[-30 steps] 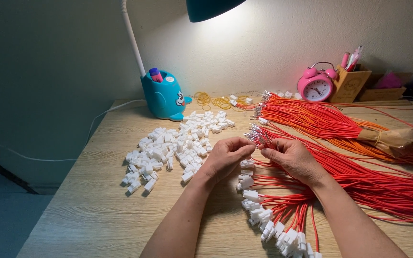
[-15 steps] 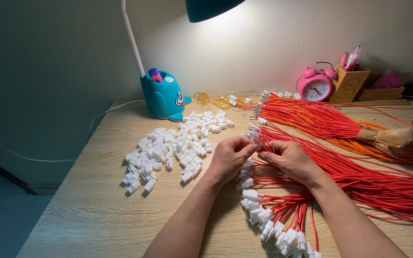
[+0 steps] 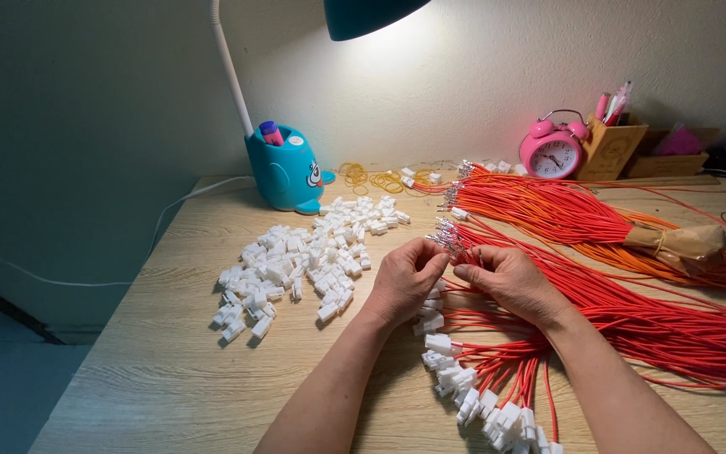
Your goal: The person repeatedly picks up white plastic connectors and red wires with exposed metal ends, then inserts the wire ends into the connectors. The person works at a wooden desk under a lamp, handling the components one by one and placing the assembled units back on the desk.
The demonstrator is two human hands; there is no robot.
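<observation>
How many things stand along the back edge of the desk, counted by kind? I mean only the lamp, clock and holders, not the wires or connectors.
Desk lamp: 1
Pink alarm clock: 1
Wooden pen holder: 1
Total: 3

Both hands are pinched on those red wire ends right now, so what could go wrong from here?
The left hand and right hand work among many loose red wires, so a neighbouring strand could snag. The forearms lie over the finished white-tipped wires and may drag them. The white connector pile could scatter if nudged.
</observation>
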